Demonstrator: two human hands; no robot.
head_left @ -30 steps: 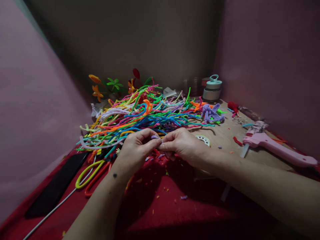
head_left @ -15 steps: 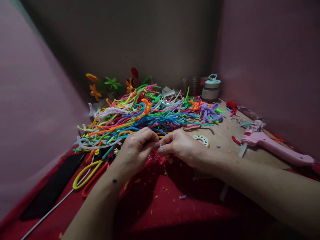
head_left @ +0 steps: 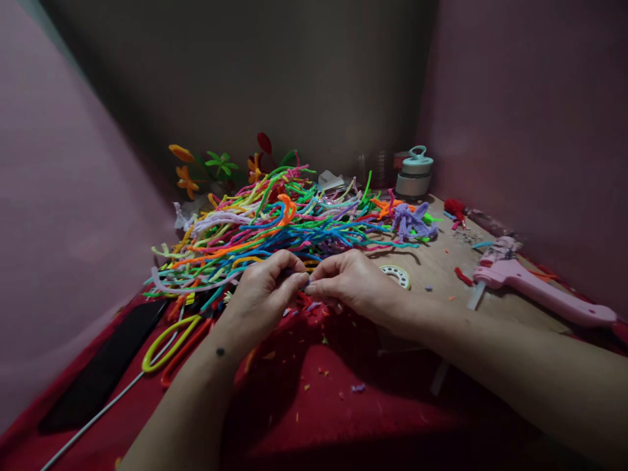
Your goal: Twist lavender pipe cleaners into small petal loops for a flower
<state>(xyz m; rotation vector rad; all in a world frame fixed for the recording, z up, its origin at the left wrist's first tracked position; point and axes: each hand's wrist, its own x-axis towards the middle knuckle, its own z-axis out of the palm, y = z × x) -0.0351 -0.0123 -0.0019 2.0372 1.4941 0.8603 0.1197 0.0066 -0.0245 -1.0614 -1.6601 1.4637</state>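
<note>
My left hand (head_left: 265, 294) and my right hand (head_left: 350, 284) meet fingertip to fingertip just above the red cloth (head_left: 314, 405). Both are pinched closed on a small lilac piece of pipe cleaner (head_left: 307, 280), mostly hidden between the fingers. Right behind them lies a big heap of pipe cleaners (head_left: 275, 226) in many colours. Small cut scraps dot the cloth under my hands.
A pink glue gun (head_left: 534, 291) lies at the right on the wooden board (head_left: 441, 261). A roll of tape (head_left: 397, 273) sits by my right wrist. A round mint-lidded container (head_left: 415, 173) and pipe-cleaner flowers (head_left: 220, 167) stand at the back. Yellow-handled scissors (head_left: 169, 340) lie left.
My hands stayed in place, the fingers working the lilac piece; it showed more clearly a second ago and is now more hidden.
</note>
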